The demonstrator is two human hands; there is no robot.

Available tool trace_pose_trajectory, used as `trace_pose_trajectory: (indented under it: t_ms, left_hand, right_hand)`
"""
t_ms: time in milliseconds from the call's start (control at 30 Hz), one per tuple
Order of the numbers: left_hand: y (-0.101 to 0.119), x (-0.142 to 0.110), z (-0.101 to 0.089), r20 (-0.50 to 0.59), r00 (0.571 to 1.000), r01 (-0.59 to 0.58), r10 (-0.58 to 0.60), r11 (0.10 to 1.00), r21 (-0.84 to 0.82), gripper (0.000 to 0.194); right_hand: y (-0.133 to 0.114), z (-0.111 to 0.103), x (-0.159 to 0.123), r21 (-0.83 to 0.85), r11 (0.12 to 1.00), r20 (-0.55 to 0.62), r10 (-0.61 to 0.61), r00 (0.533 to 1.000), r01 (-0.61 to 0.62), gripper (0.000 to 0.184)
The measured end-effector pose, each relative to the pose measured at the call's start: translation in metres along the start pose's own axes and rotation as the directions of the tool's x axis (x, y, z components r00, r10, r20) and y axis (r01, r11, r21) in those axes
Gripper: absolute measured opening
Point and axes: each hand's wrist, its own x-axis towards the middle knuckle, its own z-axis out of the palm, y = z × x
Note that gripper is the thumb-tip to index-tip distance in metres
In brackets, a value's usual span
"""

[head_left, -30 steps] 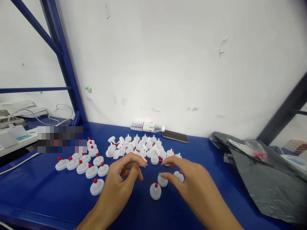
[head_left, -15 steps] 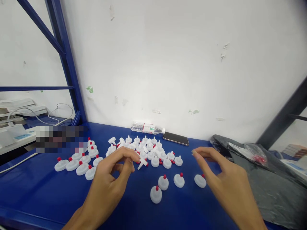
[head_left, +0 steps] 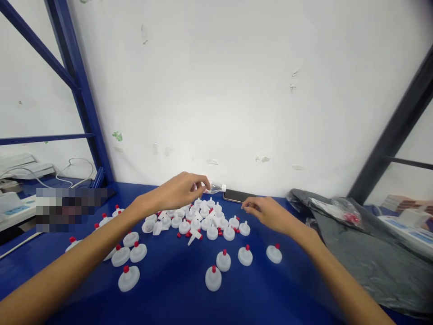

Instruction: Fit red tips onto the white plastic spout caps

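Note:
My left hand (head_left: 184, 190) is stretched over the back of a pile of white nozzle caps (head_left: 212, 232), fingers loosely bent and nothing visible in them. Its fingertips overlap a clear plastic bottle (head_left: 216, 188) lying by the wall, most of which is hidden; contact cannot be made out. My right hand (head_left: 270, 214) hovers right of the pile near a dark phone (head_left: 235, 196), its fingers loosely curled and seemingly holding nothing. Small red tips (head_left: 219, 232) lie among the pile. Several white caps with red tips (head_left: 213, 278) stand apart at the front.
More red-tipped caps (head_left: 129, 278) stand at the left, partly behind my left forearm. A grey plastic bag (head_left: 365, 257) covers the right of the blue table (head_left: 169, 298), with a clear bag of red pieces (head_left: 352, 218) on it. Power strips and cables (head_left: 72, 167) are at the left.
Both hands have moved from the front to the back of the table, the right one first going right and uncovering a red-tipped cap. The view has shifted slightly.

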Motion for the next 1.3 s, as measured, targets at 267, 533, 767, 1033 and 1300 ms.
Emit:
trace_pose_trajectory:
  t_ms: [267,533,767,1033,1300]
  left_hand:
    - [-0.027,-0.011,0.008,0.222,0.973,0.088,-0.064,0.991,-0.097,0.030]
    - [-0.037,-0.016,0.035,0.475,0.880,0.060,-0.001,0.992,-0.109,0.025]
    - [-0.023,-0.016,0.024,0.373,0.927,0.032,0.026,0.988,-0.148,0.031]
    - [-0.019,-0.014,0.023,0.154,0.986,0.108,-0.055,0.927,-0.359,0.034]
    - [-0.032,-0.008,0.027,0.108,0.990,0.127,-0.086,0.879,-0.461,0.052]
  right_hand:
    - [0.017,0.006,-0.010,0.139,0.990,0.068,0.005,0.998,-0.014,0.044]
    - [0.021,0.015,-0.008,0.048,0.999,0.013,0.009,1.000,-0.010,0.044]
    - [0.007,0.013,-0.012,-0.009,0.999,-0.026,-0.035,0.999,0.035,0.039]
    - [0.005,0.020,-0.011,0.019,0.991,-0.037,-0.131,0.991,0.131,0.043]
    - [0.028,0.037,-0.001,0.045,0.983,0.029,-0.177,0.984,0.176,0.034]
